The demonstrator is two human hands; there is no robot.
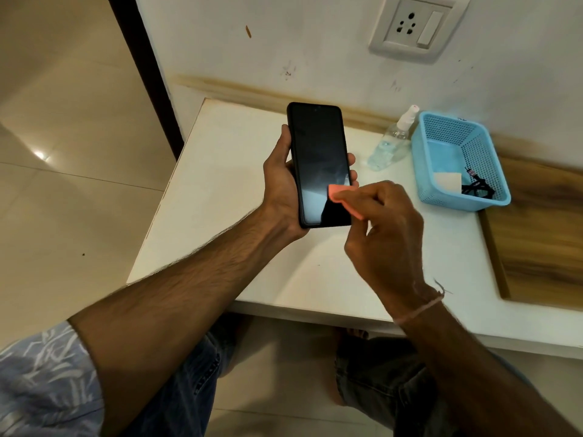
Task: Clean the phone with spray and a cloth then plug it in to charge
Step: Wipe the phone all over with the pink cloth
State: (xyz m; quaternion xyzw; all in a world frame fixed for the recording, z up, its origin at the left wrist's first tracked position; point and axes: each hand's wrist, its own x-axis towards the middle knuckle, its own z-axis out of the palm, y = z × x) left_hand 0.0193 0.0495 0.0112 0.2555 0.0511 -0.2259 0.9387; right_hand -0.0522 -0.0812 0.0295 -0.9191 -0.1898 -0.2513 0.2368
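Note:
My left hand point(279, 184) grips a black phone point(317, 159) by its edges, screen up, above the white table point(220, 197). A small orange cloth point(339, 197) is pinched in my right hand point(383, 228) and touches the lower right of the screen, where a faint smear shows. A clear spray bottle point(392, 140) with a white nozzle stands on the table to the right of the phone. On the wall above sits a white socket with a switch point(413, 25).
A light blue perforated basket point(473, 143) stands at the table's right and holds a black cable point(476, 187) and a pale folded piece point(448, 181). A wooden board point(542, 231) lies right of it. My knees are under the table's front edge.

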